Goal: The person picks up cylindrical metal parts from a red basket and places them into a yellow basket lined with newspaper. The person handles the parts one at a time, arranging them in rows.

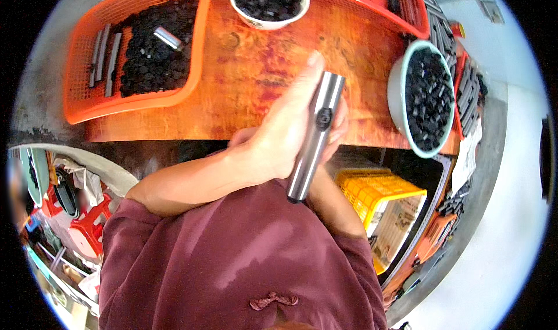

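Note:
A shiny silver metal tube (311, 147) slants across the middle of the view. A round black button sits on its side and a black cap closes its lower end. My left hand (283, 121) is closed on the tube, which lies against the palm, with the thumb stretched upward beside it. Behind the tube and my left hand, my right hand (331, 151) is mostly hidden; its forearm rises from the lower right. Whether the right fingers also touch the tube cannot be made out. Both hands are in front of the wooden table's (256, 86) near edge.
An orange basket (200, 45) at left holds black pieces and grey strips. A white bowl (268, 25) and a pale green basin (397, 92) hold more small black parts. A red basket (372, 11) stands at the back. Below the table is a yellow crate (378, 190).

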Available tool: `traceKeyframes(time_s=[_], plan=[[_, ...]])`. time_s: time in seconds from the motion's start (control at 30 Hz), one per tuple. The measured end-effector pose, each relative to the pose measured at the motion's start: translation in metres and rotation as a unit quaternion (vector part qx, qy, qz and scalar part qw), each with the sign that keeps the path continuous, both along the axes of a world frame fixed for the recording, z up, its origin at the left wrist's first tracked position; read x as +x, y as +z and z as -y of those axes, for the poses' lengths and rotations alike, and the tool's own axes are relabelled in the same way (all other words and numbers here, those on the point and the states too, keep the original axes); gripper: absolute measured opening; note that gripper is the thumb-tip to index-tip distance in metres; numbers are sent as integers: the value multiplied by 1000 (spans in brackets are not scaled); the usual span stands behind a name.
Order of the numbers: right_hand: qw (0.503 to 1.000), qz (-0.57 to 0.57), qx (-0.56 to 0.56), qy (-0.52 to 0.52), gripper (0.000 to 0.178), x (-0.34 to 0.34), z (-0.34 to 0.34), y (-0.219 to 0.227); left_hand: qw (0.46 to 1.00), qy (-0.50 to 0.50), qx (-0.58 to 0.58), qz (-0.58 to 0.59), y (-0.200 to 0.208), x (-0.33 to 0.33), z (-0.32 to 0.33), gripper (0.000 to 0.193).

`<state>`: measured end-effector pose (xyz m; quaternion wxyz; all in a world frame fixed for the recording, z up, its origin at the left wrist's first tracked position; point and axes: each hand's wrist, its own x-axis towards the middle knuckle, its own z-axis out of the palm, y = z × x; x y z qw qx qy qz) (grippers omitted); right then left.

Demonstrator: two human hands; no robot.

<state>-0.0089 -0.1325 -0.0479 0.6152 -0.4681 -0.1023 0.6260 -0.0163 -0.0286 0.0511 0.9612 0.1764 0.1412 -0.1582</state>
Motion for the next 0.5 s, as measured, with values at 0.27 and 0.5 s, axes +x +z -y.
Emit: traceKeyframes(time_s=[0.27, 0.5], plan=[[830, 547, -93, -44, 17, 118, -52, 85, 988, 154, 7, 4, 1, -36, -68, 71], [490, 862, -99, 87, 17, 184, -138, 53, 988, 144, 16, -45, -21, -34, -60, 70]])
